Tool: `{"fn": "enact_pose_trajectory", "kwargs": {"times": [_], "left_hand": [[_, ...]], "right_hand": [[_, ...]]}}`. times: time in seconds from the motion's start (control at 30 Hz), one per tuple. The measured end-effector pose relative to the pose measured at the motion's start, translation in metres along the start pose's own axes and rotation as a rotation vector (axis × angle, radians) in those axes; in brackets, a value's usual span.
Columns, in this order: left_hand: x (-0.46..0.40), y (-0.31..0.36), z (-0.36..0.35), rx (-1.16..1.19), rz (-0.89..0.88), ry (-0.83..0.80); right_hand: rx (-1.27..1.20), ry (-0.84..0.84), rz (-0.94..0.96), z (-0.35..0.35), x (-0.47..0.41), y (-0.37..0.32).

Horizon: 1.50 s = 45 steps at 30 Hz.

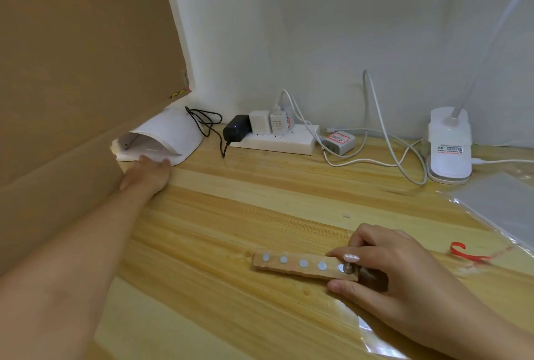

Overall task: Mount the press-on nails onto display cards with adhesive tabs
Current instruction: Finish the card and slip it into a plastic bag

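The right hand [384, 267] pinches the small tan wooden strip [300, 265] with 5 round white tabs [303, 263]; it looks light and stiff, so hold its edges. The left hand [147, 172] rests flat and loose by the curved white nail lamp [170, 134].

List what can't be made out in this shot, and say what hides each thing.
- Left hand, head view: its fingertips go under the white nail lamp; what they touch is hidden.
- Small object under the right hand: too small and part covered by fingers to identify, at the end of the wooden strip.
- Labels on the chargers: too small to read.
- Desk lamp: head cut off by the top edge.
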<state>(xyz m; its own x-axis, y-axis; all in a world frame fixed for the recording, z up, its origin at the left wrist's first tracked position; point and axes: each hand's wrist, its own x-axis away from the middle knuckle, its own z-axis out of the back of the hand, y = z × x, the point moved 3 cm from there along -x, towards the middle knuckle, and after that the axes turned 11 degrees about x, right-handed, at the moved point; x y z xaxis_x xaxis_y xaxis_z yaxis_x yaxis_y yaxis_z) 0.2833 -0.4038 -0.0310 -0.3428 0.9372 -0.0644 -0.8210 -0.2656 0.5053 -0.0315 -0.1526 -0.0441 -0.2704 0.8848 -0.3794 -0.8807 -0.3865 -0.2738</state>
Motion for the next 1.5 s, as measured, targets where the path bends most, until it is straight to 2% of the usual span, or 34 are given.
{"fn": "enact_pose_trajectory", "kwargs": {"times": [0.13,0.27,0.4,0.57,0.63,0.8,1.07,1.23,1.4,1.5], "left_hand": [[-0.001,0.0,-0.002,-0.037,-0.094,0.086],[0.002,-0.006,0.001,0.115,-0.219,0.166],[0.012,-0.01,0.005,0.207,-0.302,0.148],[0.041,-0.002,0.002,0.273,-0.491,0.069],[0.061,0.005,-0.001,0.308,-0.569,0.011],[0.126,0.033,-0.013,0.379,-0.752,-0.15],[0.227,0.093,-0.043,0.422,-0.981,-0.44],[0.268,0.126,-0.054,0.491,-1.06,-0.525],[0.296,0.148,-0.048,0.799,-0.916,-0.657],[0.325,0.165,-0.047,0.887,-0.944,-0.77]], "right_hand": [[-0.019,0.003,-0.008,-0.001,0.001,0.002],[-0.009,0.021,0.006,-0.001,0.001,0.001],[-0.021,0.018,0.001,-0.002,0.002,0.002],[-0.057,0.033,0.016,-0.001,0.001,0.001],[-0.131,0.092,0.0,0.004,0.001,-0.001],[-0.366,0.448,-0.13,0.026,0.003,-0.002],[-0.533,0.565,-0.221,0.071,0.017,0.013],[-0.524,0.465,-0.283,0.107,0.043,0.031],[-0.275,0.32,-0.32,0.145,0.107,0.053],[-0.135,0.279,-0.427,0.155,0.148,0.063]]}}
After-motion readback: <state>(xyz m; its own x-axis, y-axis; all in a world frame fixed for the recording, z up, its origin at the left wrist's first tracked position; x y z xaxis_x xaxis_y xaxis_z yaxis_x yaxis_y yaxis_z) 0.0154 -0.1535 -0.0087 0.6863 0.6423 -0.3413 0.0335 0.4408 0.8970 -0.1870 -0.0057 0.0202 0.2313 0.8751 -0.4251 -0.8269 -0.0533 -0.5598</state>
